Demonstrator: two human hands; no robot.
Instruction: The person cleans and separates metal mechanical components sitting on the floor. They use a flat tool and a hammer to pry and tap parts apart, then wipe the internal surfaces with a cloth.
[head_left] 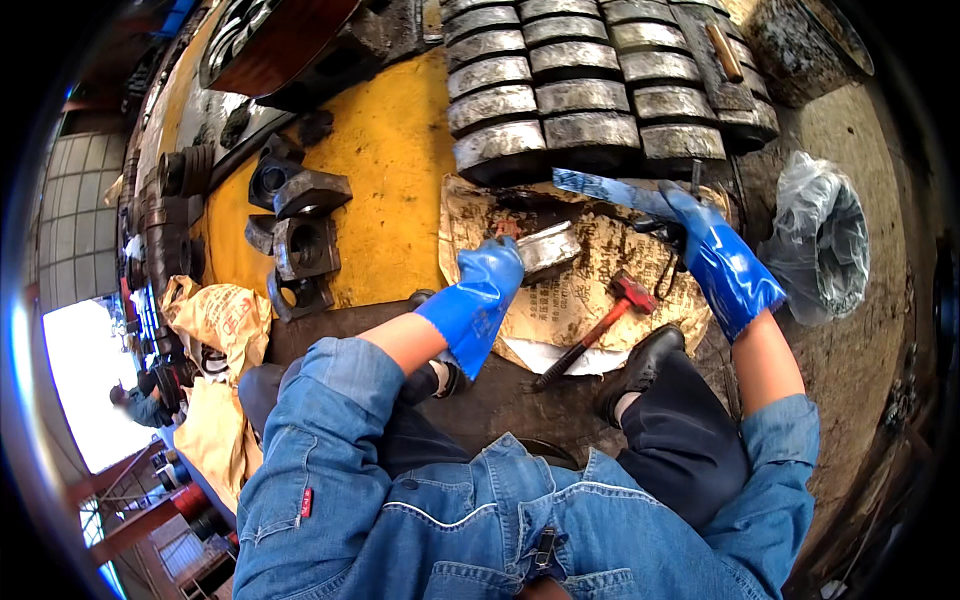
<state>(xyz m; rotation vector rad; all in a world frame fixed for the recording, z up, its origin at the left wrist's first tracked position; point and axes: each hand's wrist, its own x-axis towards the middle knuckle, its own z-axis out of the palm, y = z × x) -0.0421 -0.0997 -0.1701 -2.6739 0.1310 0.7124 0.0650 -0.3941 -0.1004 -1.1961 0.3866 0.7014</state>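
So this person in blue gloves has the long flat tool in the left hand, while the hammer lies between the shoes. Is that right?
Not quite: the head view shows the flat tool in the right hand, not the left. The blue gloves are right, and the hammer does lie between the shoes.

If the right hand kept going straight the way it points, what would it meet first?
The right hand would most likely meet the nearest metal block in the third column from the left, though depth is hard to judge from this view.
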